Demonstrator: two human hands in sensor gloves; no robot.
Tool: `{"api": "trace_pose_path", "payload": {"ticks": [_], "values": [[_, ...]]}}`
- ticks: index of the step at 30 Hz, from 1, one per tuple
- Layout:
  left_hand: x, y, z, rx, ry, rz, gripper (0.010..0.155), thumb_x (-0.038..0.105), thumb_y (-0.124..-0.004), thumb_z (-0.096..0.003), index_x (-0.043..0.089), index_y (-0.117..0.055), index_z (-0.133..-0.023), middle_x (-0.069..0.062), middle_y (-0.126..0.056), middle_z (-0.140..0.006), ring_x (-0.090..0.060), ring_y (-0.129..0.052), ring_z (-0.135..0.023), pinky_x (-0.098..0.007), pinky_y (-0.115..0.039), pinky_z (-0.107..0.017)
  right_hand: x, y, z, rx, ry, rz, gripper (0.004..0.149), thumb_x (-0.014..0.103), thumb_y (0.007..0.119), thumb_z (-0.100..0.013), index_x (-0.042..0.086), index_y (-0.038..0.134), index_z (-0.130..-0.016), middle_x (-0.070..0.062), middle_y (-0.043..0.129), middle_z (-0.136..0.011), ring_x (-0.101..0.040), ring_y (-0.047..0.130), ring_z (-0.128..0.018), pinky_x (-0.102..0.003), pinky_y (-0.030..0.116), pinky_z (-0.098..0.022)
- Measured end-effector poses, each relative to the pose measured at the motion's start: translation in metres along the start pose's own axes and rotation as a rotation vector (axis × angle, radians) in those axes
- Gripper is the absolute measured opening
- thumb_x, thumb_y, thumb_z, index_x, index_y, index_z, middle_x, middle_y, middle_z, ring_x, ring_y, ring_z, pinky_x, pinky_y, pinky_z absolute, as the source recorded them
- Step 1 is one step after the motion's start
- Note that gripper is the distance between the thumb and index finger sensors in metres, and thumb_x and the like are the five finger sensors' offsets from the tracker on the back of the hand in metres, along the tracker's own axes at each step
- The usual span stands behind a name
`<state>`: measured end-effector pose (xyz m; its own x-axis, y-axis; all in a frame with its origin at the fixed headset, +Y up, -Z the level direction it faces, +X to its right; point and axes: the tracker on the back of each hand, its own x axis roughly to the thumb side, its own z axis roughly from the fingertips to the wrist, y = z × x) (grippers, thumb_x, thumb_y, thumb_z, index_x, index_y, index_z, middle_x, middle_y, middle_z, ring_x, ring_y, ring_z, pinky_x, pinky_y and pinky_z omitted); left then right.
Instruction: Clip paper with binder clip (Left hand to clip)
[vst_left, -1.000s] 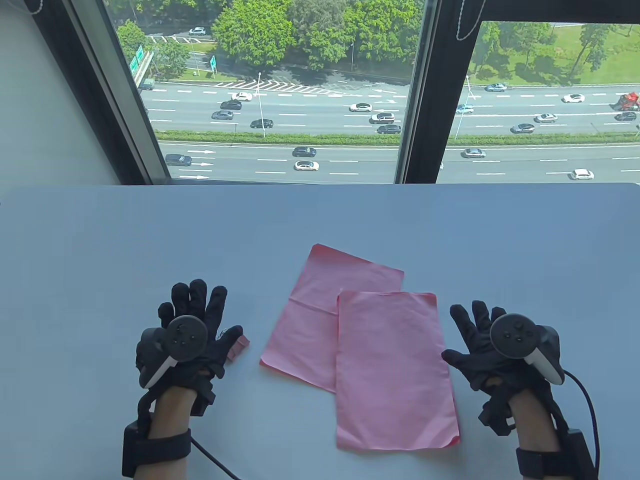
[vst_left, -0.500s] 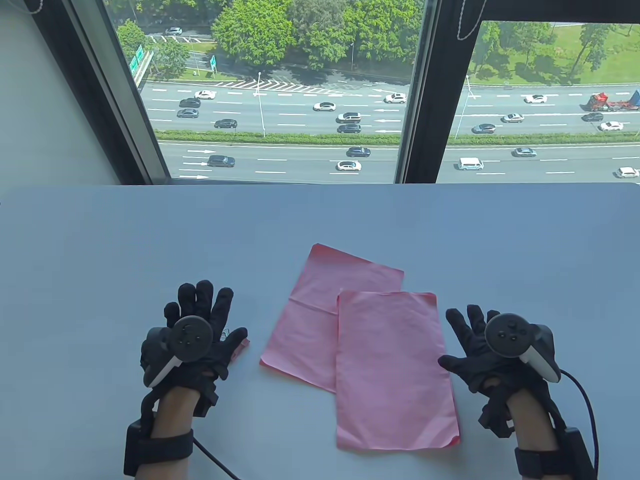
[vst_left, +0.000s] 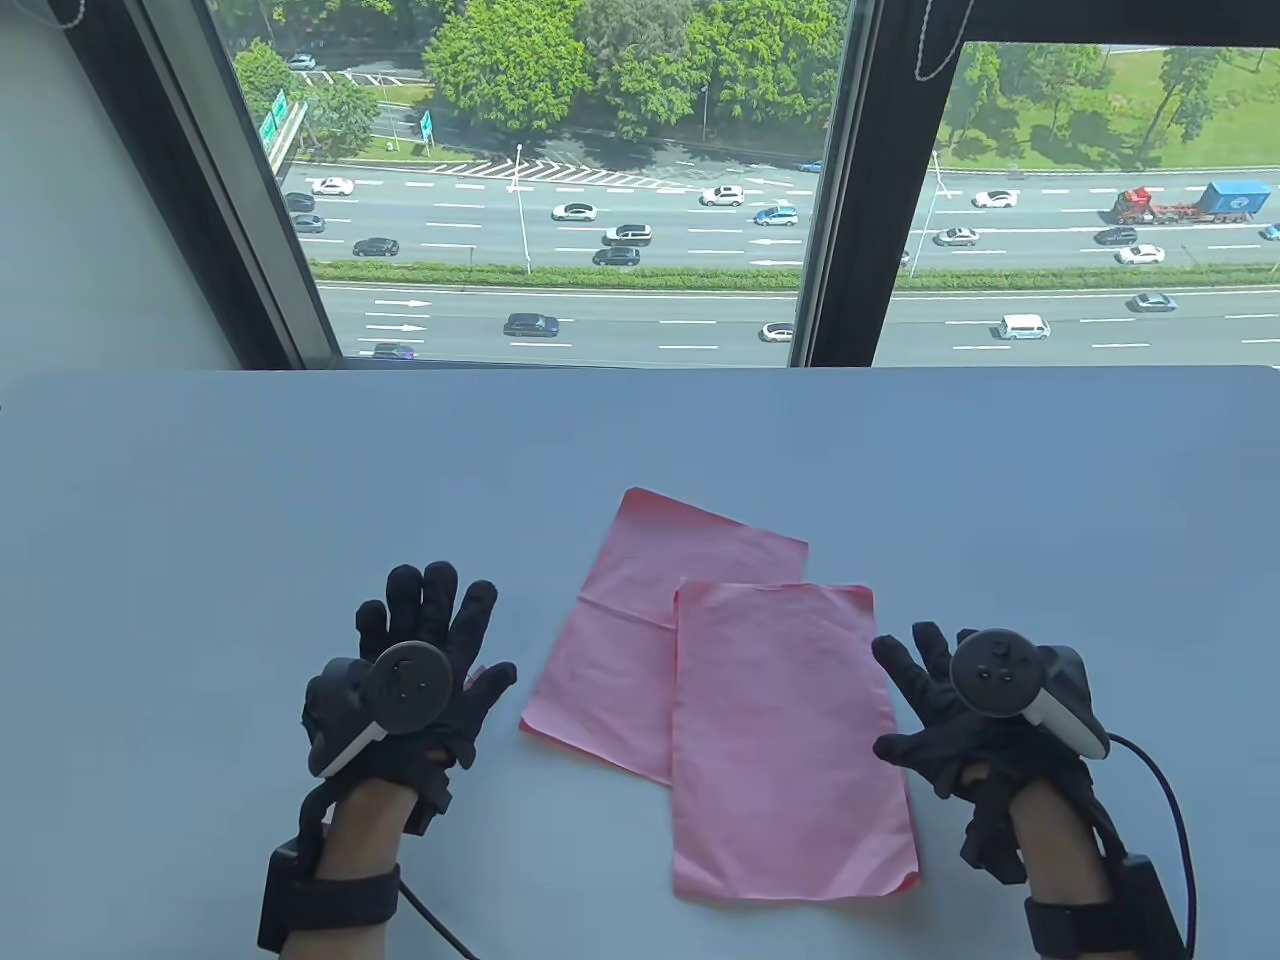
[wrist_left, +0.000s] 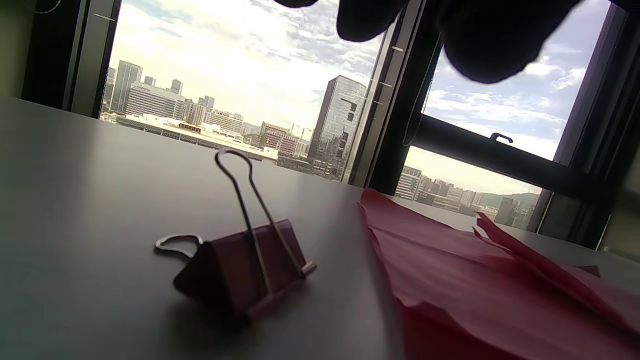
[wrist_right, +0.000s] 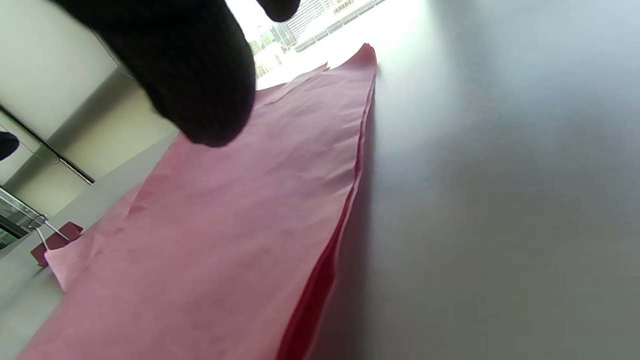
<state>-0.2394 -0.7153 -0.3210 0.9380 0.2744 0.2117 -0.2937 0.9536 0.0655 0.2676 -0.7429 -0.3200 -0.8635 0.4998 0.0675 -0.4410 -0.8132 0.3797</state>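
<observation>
Left hand (vst_left: 420, 690): spread open above the binder clip (wrist_left: 240, 265), not gripping.
Right hand (vst_left: 960, 720): open beside the pink sheets (vst_left: 780, 730).
Progress: nothing clipped yet.

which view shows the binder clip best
The left wrist view: the binder clip sits unobstructed on the table, one handle up. The right wrist view shows it small, behind the paper; in the table view the left hand nearly hides it.

Pale grey table (vst_left: 300, 470), dark-framed window (vst_left: 840, 180) at 12 o'clock, sunlit highway (vst_left: 640, 230) and trees (vst_left: 520, 60) beyond, white wall (vst_left: 90, 220) at 10 o'clock
</observation>
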Motion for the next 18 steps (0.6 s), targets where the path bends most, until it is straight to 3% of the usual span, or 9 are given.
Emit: {"api": "trace_pose_path", "payload": {"ticks": [8,18], "values": [[0.009,-0.011,-0.003,-0.064,-0.023,-0.012,0.078,0.061,-0.072,-0.0452,0.033,-0.048,-0.113,-0.004,-0.031,-0.122,-0.029,-0.005,-0.105,-0.057,-0.013,-0.069,0.008,0.012,-0.001,0.181,0.048,0.056,0.097,0.044,0.094,-0.041,0.030,0.026,-0.109,-0.012,0.008,-0.113,-0.050,-0.004,-0.093,-0.071,0.009,-0.061],[0.026,-0.028,-0.006,-0.158,-0.073,-0.028,0.078,0.062,-0.071,-0.0450,0.033,-0.048,-0.113,-0.004,-0.033,-0.122,-0.029,-0.006,-0.105,-0.057,-0.013,-0.069,0.019,0.021,-0.003,0.205,0.032,0.100,0.099,0.041,0.097,-0.039,0.030,0.028,-0.109,-0.012,0.009,-0.113,-0.051,-0.001,-0.093,-0.071,0.011,-0.062]]}}
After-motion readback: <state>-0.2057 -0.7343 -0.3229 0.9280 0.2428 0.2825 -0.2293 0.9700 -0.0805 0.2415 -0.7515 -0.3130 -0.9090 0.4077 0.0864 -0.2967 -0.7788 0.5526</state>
